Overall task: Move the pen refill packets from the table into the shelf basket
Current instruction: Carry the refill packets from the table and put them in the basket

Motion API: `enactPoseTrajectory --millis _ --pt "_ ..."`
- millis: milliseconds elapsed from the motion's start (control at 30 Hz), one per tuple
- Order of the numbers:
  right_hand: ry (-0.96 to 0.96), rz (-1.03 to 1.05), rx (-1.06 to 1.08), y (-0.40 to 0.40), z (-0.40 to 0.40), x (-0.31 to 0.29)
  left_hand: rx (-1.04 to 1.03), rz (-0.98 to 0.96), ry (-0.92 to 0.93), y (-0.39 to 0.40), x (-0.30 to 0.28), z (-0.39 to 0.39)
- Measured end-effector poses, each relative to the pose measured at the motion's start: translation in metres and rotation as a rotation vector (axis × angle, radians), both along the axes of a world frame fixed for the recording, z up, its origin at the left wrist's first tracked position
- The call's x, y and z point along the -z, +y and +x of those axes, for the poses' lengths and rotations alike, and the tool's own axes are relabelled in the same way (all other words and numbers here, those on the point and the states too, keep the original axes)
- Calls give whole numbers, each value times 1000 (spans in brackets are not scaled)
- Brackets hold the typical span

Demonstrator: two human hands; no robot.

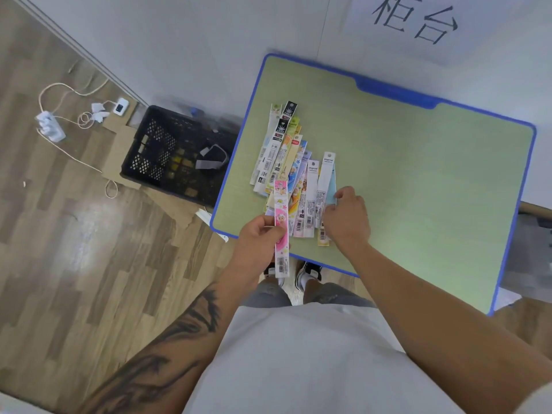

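Far left, on the wood floor: one white power strip (50,127) with a looping cord (74,94). One black crate (176,153) sits on the floor just left of the table (418,186), touching its edge or nearly so; something grey lies inside. One left hand (263,237) pinches a single pink packet (281,228), lifted over the near table edge. About a dozen packets (294,174) lie fanned and overlapping on the green top; exact count unclear. One right hand (348,218), fingers curled, grips the fan's right-hand packets.
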State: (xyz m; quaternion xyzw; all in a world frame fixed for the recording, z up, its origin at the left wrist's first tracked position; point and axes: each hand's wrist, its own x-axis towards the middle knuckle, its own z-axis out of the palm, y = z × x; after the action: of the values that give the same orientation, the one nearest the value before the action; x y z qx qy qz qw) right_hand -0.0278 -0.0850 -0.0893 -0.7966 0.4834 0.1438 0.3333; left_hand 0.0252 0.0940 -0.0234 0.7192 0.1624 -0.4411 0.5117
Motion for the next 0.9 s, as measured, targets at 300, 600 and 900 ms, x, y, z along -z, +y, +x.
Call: enactPoseTrajectory --millis 300,600,900 --pt "30 137 140 -7 4 0 82 -4 31 11 5 5" --pt "-197 288 697 -7 -52 -20 233 -114 34 -11 19 15" --pt "-465 447 994 39 -119 -57 518 -197 87 -33 12 -31"
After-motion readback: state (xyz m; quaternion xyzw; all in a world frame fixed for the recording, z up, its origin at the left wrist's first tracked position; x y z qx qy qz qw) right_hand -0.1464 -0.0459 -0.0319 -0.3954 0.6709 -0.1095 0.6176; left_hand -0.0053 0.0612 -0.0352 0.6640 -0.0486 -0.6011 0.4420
